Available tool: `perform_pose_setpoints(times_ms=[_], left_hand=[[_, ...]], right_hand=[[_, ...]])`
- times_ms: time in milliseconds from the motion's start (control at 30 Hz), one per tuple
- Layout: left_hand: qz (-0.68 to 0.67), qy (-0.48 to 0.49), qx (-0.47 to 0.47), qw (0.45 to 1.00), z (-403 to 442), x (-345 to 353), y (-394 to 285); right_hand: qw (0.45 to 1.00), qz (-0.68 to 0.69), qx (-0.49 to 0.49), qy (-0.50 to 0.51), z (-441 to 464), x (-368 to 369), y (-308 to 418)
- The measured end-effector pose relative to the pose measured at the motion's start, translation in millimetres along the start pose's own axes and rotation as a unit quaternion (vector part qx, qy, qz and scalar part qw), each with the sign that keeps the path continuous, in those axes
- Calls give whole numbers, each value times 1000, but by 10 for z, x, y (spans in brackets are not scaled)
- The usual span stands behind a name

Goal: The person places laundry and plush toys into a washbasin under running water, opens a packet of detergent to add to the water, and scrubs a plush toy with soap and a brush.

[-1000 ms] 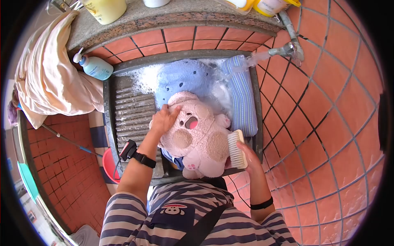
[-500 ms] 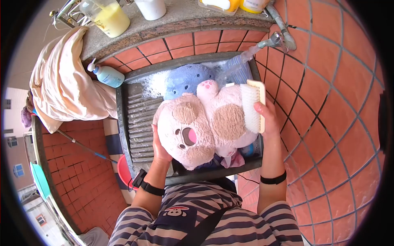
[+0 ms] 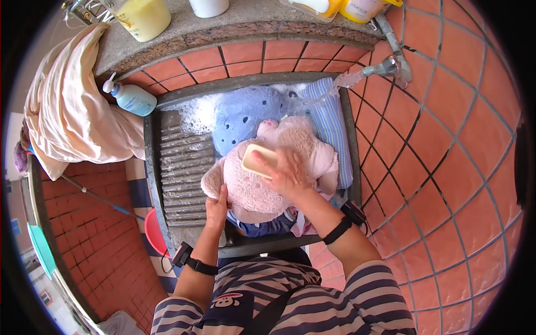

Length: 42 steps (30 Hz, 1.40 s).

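Observation:
A pink plush toy [image 3: 248, 192] lies across the sink with its face turned out of sight. My left hand [image 3: 216, 209] grips its edge near an ear, thumb on top and the other fingers partly hidden. In my right hand [image 3: 291, 174] is a pale scrub brush [image 3: 255, 159], held against the plush with its bristles hidden underneath. Behind the toy lie a blue plush with dark spots [image 3: 243, 114] and a blue striped cloth [image 3: 330, 128]. Dark cloth [image 3: 262, 226] shows below the toy.
A ribbed washboard [image 3: 187, 184] forms the left of the sink [image 3: 357, 145]. Water runs from a tap [image 3: 382, 68] at the upper right; suds [image 3: 198, 114] float behind. Nearby are a blue pump bottle [image 3: 134, 99], cream fabric [image 3: 67, 106] and a red basin [image 3: 156, 231].
The plush has been turned over, hiding its face and showing its back. My right hand and the brush have moved left from the toy's right end onto its body.

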<state>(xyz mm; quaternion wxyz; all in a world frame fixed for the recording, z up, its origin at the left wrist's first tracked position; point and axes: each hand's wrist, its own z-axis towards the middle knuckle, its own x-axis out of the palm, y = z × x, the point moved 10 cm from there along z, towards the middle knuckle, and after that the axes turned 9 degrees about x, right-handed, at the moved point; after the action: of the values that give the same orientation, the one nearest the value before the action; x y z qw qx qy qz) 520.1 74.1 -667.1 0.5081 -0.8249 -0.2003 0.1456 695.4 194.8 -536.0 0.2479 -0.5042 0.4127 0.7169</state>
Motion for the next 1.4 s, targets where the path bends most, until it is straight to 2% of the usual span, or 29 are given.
perform_pose_setpoints(times_ms=[33,67,100,200,233,267,300,367,433,500,533,600,633,700,767,800,833,900,933,967,1033,1067,1100,1133,1167,1200,1300,1367,1400], left_hand=[[3,-7,-1,1000,-43,10,-33],[1,-9,-5,1000,-74,-32,5],[13,-22,-33,999,-66,-109,71],[37,-43,-68,996,-73,-198,53],[45,-51,-84,994,-136,-196,86],[135,-20,-64,989,-71,-257,236],[134,-19,-63,989,-84,-255,257],[132,-20,-25,991,-50,-259,195],[109,-37,-62,991,-40,-247,208],[74,-27,-69,994,-28,-179,198],[76,-27,-61,995,17,-126,181],[128,-29,-26,991,120,-154,196],[182,-33,6,983,160,-180,148],[136,-26,-11,990,196,-118,140],[-84,-39,-131,987,205,7,252],[-158,-55,-105,980,268,54,248],[-159,-60,-103,980,220,80,210],[-266,-5,-40,963,113,257,-83],[-354,11,-60,933,-36,291,-58],[-373,85,-42,923,-184,302,-81],[-326,48,-18,944,-447,347,-504],[-276,134,58,950,-503,398,-674],[-241,109,38,964,-545,362,-716],[-187,119,41,974,-574,294,-633],[-130,134,45,981,-580,223,-561],[-135,133,52,981,-555,199,-582],[-106,129,51,985,-646,131,-458],[-94,159,68,980,-545,199,-431],[-106,148,79,980,-568,205,-540]], right_hand=[[995,-40,89,-32,110,-110,-479],[974,-38,224,-10,162,-68,-1123],[952,-123,275,-49,193,-223,-1590],[954,-42,297,9,246,-390,-1583],[967,22,255,-12,250,-363,-1176],[966,135,220,-24,184,-268,-686],[973,176,149,1,72,-158,-84],[986,120,112,-17,16,-137,-133],[998,5,48,-41,-169,-119,-229],[986,-85,142,-9,-66,-232,-1008],[987,-88,136,-15,50,-276,-998],[963,-20,264,46,79,-192,-1150],[965,-19,258,47,117,-186,-1091],[913,109,392,-11,-27,-231,-1217],[926,173,337,-8,-19,-188,-829],[931,235,281,-2,1,-168,-522],[952,222,209,-13,67,-286,-112],[974,224,42,-18,131,-482,714],[975,221,11,18,92,-454,998],[974,222,-40,3,50,-505,1212],[983,170,-58,34,19,-390,1129],[990,130,-46,4,34,-441,879],[995,87,-41,-25,76,-510,509],[997,56,45,-32,94,-430,-64],[983,-60,167,53,-3,-278,-878],[935,223,270,56,-233,87,-1741],[953,168,252,25,-1,-388,-1213],[969,201,140,27,170,-465,-128],[970,199,139,22,153,-475,-138]])
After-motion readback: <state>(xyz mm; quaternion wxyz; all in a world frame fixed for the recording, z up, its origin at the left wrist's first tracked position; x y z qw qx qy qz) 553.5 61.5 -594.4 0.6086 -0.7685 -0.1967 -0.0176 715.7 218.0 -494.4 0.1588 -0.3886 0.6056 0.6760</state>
